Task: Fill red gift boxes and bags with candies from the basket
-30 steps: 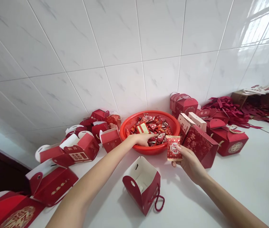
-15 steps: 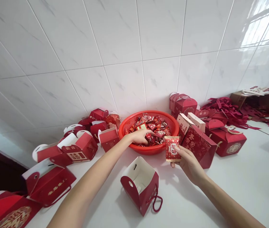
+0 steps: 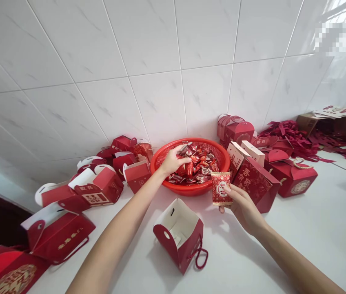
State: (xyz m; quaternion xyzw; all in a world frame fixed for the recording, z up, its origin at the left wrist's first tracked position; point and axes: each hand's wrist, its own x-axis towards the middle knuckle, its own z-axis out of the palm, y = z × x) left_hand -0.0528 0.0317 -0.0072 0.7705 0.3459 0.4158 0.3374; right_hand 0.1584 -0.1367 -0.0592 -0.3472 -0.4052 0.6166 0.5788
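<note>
My left hand (image 3: 174,161) is over the left part of a red plastic basket (image 3: 188,190) full of small wrapped candies (image 3: 202,166). Its thumb and forefinger are spread apart above the candies; the other fingers are partly hidden. Right of the basket's front rim, my right hand (image 3: 240,203) holds a red and gold packet (image 3: 221,189) upright between thumb and fingers. An open red gift box (image 3: 190,245) with a white inside and a dark red cord handle stands on the white table between my forearms. Something pale lies in its bottom, too small to name.
Several red gift boxes (image 3: 59,237) line the left side. More boxes (image 3: 254,179) stand right of the basket, some with rope handles. A heap of dark red ribbons (image 3: 286,136) and a cardboard box (image 3: 340,126) lie far right. A tiled wall (image 3: 154,106) rises behind.
My left hand has lifted and moved back and left within the basket, its thumb and forefinger now spread. The right hand still holds the packet in nearly the same place. The view has shifted slightly.
</note>
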